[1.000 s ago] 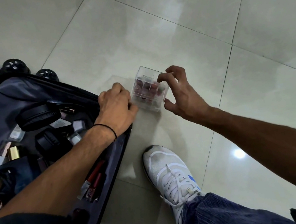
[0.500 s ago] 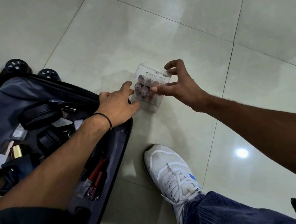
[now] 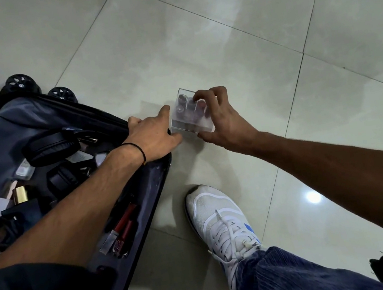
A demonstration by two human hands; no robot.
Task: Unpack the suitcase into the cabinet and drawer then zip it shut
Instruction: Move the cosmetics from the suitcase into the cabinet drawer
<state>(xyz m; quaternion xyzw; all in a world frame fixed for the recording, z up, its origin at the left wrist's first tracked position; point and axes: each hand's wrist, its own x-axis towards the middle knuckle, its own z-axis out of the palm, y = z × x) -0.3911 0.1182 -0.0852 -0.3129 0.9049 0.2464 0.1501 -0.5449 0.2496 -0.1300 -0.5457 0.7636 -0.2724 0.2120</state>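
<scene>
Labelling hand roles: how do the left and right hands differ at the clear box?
The right hand curls round the clear box, fingers over its top; the left hand only reaches its side with straighter fingers. The left hand lies over the suitcase rim; the right hand is over the floor. The left wrist wears a black band; the right has none. Both meet at the box.

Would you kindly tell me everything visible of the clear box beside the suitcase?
The clear box is small, rectangular, seemingly transparent plastic, with several reddish and pale tubes inside. It is just off the corner of the open suitcase, over the tiled floor. The right hand grips it, fingers over the top, thumb at the near corner; the left hand reaches its left side.
</scene>
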